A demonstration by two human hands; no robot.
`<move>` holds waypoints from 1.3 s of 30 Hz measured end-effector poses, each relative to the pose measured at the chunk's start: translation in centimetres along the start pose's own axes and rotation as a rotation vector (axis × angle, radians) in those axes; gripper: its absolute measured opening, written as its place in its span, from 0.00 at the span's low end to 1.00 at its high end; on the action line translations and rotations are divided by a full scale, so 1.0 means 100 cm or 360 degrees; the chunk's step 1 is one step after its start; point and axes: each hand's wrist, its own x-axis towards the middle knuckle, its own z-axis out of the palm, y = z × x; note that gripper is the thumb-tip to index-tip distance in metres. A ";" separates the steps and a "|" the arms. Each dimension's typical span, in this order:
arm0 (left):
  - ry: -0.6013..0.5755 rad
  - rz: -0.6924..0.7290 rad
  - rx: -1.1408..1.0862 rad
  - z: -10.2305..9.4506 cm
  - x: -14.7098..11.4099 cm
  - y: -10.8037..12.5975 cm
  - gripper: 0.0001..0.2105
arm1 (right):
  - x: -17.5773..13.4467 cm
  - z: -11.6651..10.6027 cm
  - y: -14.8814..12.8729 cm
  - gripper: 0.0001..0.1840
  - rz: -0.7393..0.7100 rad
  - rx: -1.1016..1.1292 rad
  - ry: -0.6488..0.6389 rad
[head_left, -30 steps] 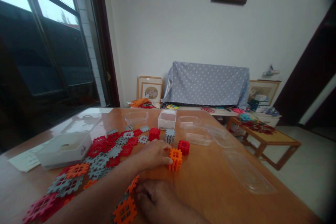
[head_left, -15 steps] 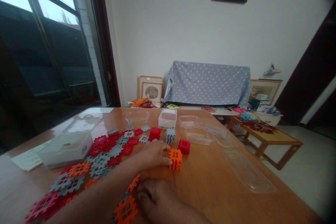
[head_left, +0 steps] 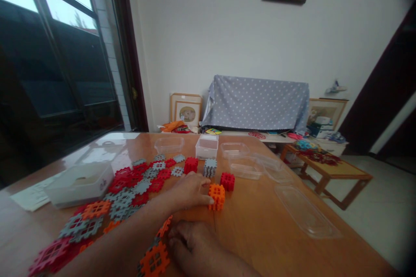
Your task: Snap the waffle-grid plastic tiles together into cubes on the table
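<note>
My left hand [head_left: 191,190] reaches across the table, its thumb and fingers pressed to the left side of a stack of orange interlocking tiles [head_left: 216,197]. Close to me, my right hand [head_left: 191,240] is curled closed against an orange tile [head_left: 164,227] that leans at its fingertips; what is inside the fingers is hidden. Another orange tile [head_left: 154,259] lies just left of that hand. Beyond the left hand stand a grey tile stack [head_left: 210,167], a red stack [head_left: 191,165] and a second red stack [head_left: 227,181].
Loose red and grey tiles [head_left: 123,199] spread over the left of the wooden table [head_left: 260,225]. A white tub [head_left: 78,186] sits at far left. A small white box [head_left: 207,147], clear trays [head_left: 234,150] and a clear lid [head_left: 307,212] lie toward the back and right.
</note>
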 end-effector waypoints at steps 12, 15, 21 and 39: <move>0.0067 -0.0041 -0.0439 -0.021 -0.031 -0.016 0.26 | 0.000 0.002 0.002 0.11 -0.0030 -0.0108 0.0041; 0.0085 -0.0109 -0.0591 -0.034 -0.055 -0.030 0.22 | 0.001 0.004 0.004 0.11 -0.0061 -0.0093 0.0036; 0.0047 -0.0250 -0.0568 -0.050 -0.100 -0.053 0.17 | 0.003 0.008 0.007 0.10 -0.0053 -0.0132 0.0052; -0.0141 -0.0208 -0.0227 -0.067 -0.147 -0.076 0.18 | 0.005 0.009 0.013 0.11 -0.0046 -0.0032 -0.0076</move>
